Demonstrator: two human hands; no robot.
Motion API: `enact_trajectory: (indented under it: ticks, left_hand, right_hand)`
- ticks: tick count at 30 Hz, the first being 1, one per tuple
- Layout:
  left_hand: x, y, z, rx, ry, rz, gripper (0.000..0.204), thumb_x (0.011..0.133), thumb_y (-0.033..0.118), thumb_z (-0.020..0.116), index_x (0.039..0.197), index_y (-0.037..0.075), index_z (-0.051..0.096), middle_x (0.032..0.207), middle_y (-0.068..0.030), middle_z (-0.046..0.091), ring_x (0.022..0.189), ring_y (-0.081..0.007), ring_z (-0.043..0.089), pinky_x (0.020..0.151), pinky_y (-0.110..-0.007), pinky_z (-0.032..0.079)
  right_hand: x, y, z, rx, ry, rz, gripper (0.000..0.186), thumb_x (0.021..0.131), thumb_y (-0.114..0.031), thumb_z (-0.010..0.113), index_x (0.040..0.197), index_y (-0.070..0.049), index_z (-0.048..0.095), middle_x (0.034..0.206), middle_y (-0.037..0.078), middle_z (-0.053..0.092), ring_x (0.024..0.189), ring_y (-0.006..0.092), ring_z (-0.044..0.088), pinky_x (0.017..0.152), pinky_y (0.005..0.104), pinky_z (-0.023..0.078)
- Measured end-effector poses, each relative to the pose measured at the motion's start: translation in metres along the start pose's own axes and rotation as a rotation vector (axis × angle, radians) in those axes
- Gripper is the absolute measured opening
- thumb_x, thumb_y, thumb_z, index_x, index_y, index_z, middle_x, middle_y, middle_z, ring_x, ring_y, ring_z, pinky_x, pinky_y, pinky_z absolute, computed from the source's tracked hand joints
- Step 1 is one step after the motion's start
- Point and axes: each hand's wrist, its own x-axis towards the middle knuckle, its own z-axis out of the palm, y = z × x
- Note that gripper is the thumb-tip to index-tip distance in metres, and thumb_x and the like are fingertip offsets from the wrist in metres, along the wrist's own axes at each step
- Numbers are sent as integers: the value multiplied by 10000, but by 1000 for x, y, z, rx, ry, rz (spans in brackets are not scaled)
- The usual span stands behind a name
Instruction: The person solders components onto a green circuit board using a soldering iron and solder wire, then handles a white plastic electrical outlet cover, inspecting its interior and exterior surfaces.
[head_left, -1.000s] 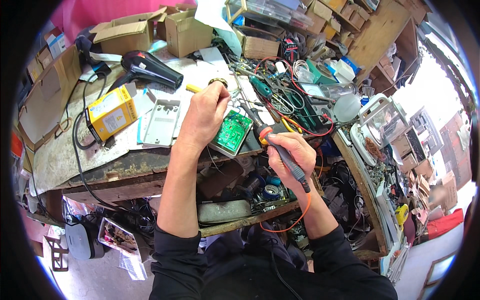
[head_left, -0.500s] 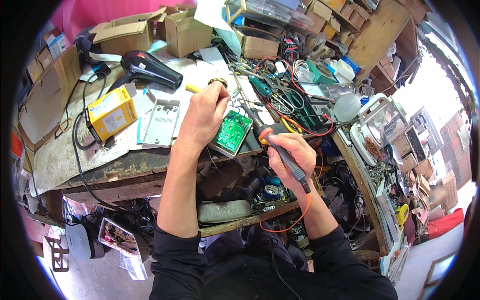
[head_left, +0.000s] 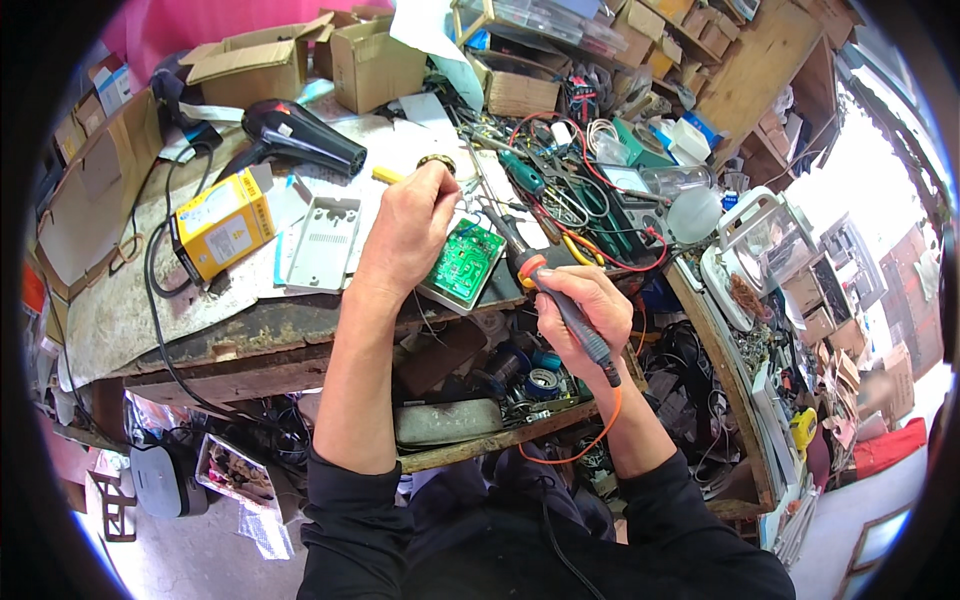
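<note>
A green circuit board sits in a light grey plastic case at the bench's front edge. My right hand grips the dark handle of a soldering iron, which has an orange collar and an orange cord. The iron slants up and left, its tip end near the board's upper edge. My left hand is closed just left of the board, its fingertips pinched above the board's upper left corner. What they pinch is too small and hidden to name. A dark and gold ring-shaped thing shows right beyond those fingers.
Left of my left arm lie an empty grey case half, a yellow box and a black hair dryer. Pliers, a green-handled screwdriver and test leads crowd the right. Below, an open drawer holds a tape roll.
</note>
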Motion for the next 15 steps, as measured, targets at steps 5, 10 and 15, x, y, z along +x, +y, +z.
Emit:
enact_trajectory:
  ticks: [5, 10, 15]
  left_hand:
    - [0, -1, 0, 14, 1, 9, 74, 981, 31, 708, 990, -27, 663, 807, -140, 709, 734, -198, 680, 695, -349, 536]
    - [0, 1, 0, 10, -2, 0, 67, 978, 25, 708, 991, -24, 664, 810, -141, 709, 738, -201, 683, 697, -349, 537]
    - [0, 0, 0, 17, 1, 5, 64, 977, 21, 704, 990, -26, 662, 814, -143, 711, 744, -203, 689, 699, -348, 538]
  right_hand:
    - [0, -2, 0, -4, 10, 0, 391, 749, 109, 797, 1123, 2, 755, 966, 142, 753, 790, 235, 729, 696, 317, 590]
    - [-1, 0, 0, -3, 2, 2, 395, 749, 111, 796, 1126, 2, 755, 966, 144, 752, 791, 236, 730, 699, 319, 591]
    - [0, -2, -1, -9, 10, 2, 393, 752, 105, 796, 1130, 4, 752, 969, 149, 751, 805, 242, 733, 715, 322, 594]
